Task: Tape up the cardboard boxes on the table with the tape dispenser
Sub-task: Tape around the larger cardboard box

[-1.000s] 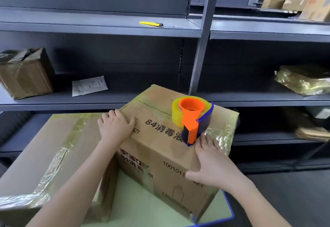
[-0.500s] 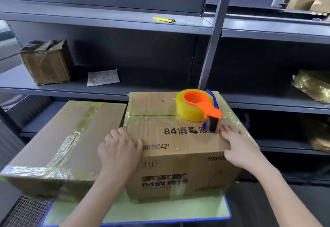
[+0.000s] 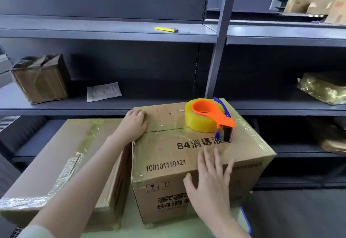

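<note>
A printed cardboard box (image 3: 168,155) stands on the pale green table (image 3: 164,227), its top seam covered with clear tape. On its top sits the tape dispenser (image 3: 211,117), an orange handle on a yellowish tape roll, held by no hand. My left hand (image 3: 133,124) rests on the box's far left top corner, fingers curled over the edge. My right hand (image 3: 209,181) lies spread with straight fingers at the box's near top edge. A second, larger taped box (image 3: 56,162) lies flat to the left, touching the first.
Grey metal shelving stands right behind the table. On it are a yellow utility knife (image 3: 165,29), a small taped box (image 3: 40,78), a paper sheet (image 3: 104,91) and wrapped parcels (image 3: 324,89) at right. A blue rim (image 3: 246,221) edges the table at the right.
The box has been turned square to me. My left hand slid from the near top edge to the far left corner. My right hand left the dispenser's side for the near edge.
</note>
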### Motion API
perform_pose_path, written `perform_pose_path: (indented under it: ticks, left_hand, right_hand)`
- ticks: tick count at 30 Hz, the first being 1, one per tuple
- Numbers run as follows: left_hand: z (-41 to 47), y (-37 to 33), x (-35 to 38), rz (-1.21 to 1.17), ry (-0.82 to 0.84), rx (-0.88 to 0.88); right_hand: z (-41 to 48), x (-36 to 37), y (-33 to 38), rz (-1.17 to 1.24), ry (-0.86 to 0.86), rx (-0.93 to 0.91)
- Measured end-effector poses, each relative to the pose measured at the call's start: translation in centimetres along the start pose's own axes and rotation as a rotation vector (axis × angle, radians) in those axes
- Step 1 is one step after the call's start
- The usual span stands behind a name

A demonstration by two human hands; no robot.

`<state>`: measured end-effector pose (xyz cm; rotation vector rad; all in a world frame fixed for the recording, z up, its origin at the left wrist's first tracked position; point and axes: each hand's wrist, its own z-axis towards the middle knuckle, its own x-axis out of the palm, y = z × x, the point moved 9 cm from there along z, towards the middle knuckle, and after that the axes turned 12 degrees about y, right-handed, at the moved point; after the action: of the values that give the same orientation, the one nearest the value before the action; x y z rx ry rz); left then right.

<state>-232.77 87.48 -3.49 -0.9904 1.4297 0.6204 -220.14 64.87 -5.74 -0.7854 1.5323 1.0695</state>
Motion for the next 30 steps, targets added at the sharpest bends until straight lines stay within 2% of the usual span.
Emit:
perform_pose_path:
  ticks: [3, 8, 11, 14, 16, 18, 20, 23, 30]
  left_hand:
    - [2.0, -1.1, 0.4, 0.011, 0.034, 0.089]
    - [4.8, -1.6, -0.1, 0.058, 0.050, 0.126]
    - [5.6, -1.5, -0.1, 0.042, 0.025, 0.126]
    - [5.7, -1.1, 0.1, 0.031, -0.017, 0.106]
    - [5.6, -1.1, 0.2, 0.037, -0.026, 0.112]
    - [5.5, -1.0, 0.2, 0.043, -0.016, 0.110]
    - [5.1, -0.9, 0.3, 0.051, 0.004, 0.097]
    - [4.0, -0.5, 0.5, 0.039, 0.019, 0.056]
    - [-1.7, 0.5, 1.6, 0.115, 0.055, -0.121]
  right_hand:
    - [0.3, 0.4, 2.6, -0.034, 0.045, -0.003]
    - [0.8, 0.1, 6.2, 0.019, 0.156, 0.005]
    - [1.2, 0.7, 9.0, -0.020, 0.132, -0.079]
    - [1.5, 1.2, 10.1, -0.016, 0.190, -0.065]
    - [1.9, 1.8, 10.6, -0.084, 0.170, -0.071]
    - [1.8, 1.8, 10.3, -0.041, 0.178, -0.054]
    - [1.7, 1.8, 10.5, -0.052, 0.242, -0.069]
    - [1.1, 1.4, 10.1, -0.130, 0.224, -0.153]
    - [-1.4, 0.8, 7.1, -0.148, 0.354, -0.339]
